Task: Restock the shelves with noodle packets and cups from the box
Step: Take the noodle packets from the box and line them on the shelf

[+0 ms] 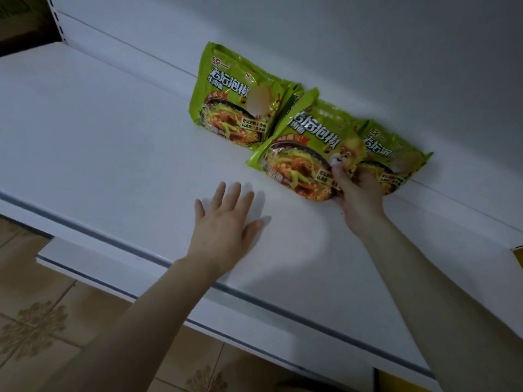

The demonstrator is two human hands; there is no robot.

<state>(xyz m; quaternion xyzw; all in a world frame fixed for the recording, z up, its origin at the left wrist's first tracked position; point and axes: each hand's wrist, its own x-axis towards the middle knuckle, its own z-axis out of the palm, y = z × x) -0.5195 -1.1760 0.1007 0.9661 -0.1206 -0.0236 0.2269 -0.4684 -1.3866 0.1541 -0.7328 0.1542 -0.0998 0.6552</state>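
At the far left, a brown tiled floor (42, 321) shows below the front edge of a white shelf (99, 137), and the edge of a lower shelf (85, 258) juts out beneath it.

The person's left hand (226, 222) reaches in over the shelf front, palm down, with its fingers straight and slightly spread. It holds nothing. It is low over the bare white surface, but whether it actually touches cannot be told.

Behind it, the left packet (235, 100), green with a bowl of noodles printed on it, stands upright on the shelf and leans on the white back panel (368, 38).

Just to its right, the middle packet (300, 154) is tilted, its top corner lapping over the left packet's right edge. Its bottom edge is at the shelf surface, in front of the other two.

The right hand (359, 193) grips this middle packet at its lower right corner, with the thumb pressed on the printed front and the other fingers curled under and behind the edge.

The right packet (396, 154) stands against the back panel, partly covered by the middle packet and the right hand.

At the far right edge, a small yellow strip (519, 258) shows; what it belongs to cannot be told.
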